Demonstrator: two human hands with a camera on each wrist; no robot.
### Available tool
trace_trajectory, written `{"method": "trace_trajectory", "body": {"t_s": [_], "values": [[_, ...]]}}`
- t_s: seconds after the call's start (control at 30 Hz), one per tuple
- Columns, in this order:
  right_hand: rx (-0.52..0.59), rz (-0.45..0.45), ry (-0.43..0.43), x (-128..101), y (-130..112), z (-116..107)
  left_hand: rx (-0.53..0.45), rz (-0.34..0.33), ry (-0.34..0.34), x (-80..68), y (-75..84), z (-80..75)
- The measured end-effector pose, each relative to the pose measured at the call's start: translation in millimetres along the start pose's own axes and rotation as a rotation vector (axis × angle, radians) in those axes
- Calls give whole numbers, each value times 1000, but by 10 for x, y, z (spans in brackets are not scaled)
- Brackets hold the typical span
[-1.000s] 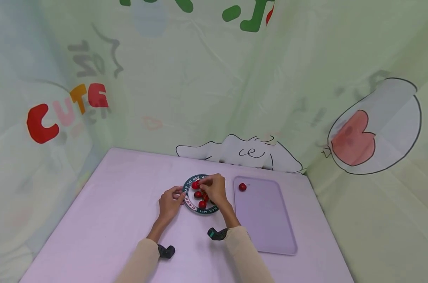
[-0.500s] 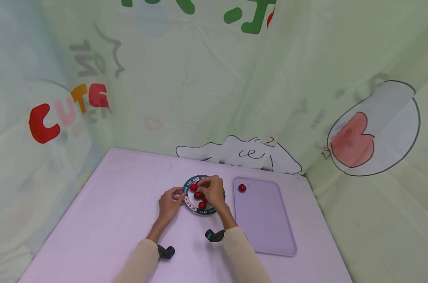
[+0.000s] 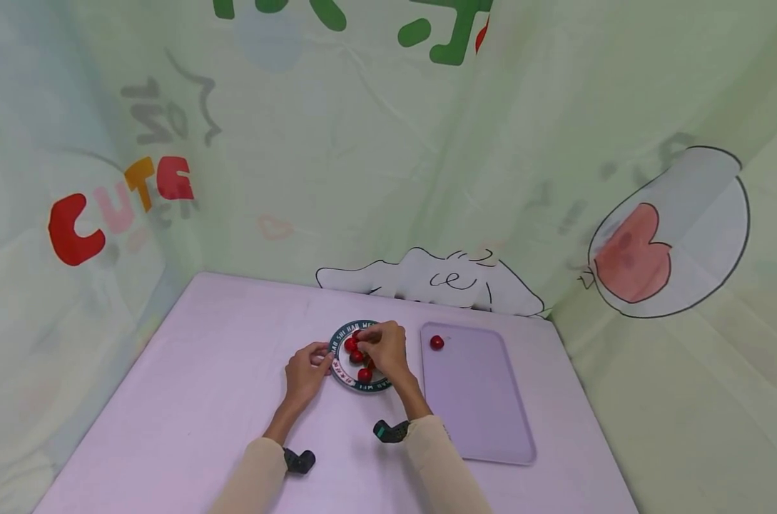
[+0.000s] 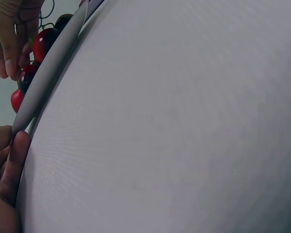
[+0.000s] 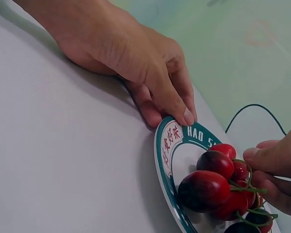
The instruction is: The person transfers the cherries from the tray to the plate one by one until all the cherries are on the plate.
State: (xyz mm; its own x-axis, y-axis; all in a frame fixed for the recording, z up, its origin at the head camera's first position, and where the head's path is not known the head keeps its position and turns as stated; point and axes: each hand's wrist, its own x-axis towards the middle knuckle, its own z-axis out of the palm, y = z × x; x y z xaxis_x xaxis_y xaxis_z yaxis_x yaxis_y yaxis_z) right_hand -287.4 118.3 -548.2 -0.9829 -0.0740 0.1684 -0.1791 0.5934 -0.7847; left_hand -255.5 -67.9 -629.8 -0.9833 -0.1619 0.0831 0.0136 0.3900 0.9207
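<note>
A small white plate (image 3: 340, 369) with a dark green lettered rim (image 5: 167, 150) lies on the pale purple table and holds several red cherries (image 5: 206, 189) with green stems. My left hand (image 3: 303, 371) pinches the plate's left rim, index finger (image 5: 184, 112) on top and thumb against the edge; the left wrist view shows the plate edge (image 4: 53, 68) above my fingers (image 4: 9, 170). Over the plate, my right hand (image 3: 385, 348) pinches the cherries' stems with its fingertips (image 5: 274, 167). It hides part of the plate in the head view.
A purple tray (image 3: 481, 407) lies right of the plate with one cherry (image 3: 436, 343) at its far left corner. Green printed curtains close in the table at the back and on both sides. Bare tabletop (image 3: 208, 371) spreads to the left.
My right hand has shifted slightly lower over the cherries and stays on the stems. The left hand has stayed at the rim.
</note>
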Motion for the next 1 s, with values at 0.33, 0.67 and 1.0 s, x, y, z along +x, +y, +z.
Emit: {"method": "trace_trajectory", "body": {"t_s": [0.33, 0.67, 1.0], "values": [[19, 14, 70, -68, 32, -162, 7, 18, 14, -46, 28, 22], [85, 31, 253, -30, 135, -592, 17, 22, 37, 4, 10, -2], [117, 33, 422, -55, 648, -997, 12, 2, 22, -30, 46, 15]]}}
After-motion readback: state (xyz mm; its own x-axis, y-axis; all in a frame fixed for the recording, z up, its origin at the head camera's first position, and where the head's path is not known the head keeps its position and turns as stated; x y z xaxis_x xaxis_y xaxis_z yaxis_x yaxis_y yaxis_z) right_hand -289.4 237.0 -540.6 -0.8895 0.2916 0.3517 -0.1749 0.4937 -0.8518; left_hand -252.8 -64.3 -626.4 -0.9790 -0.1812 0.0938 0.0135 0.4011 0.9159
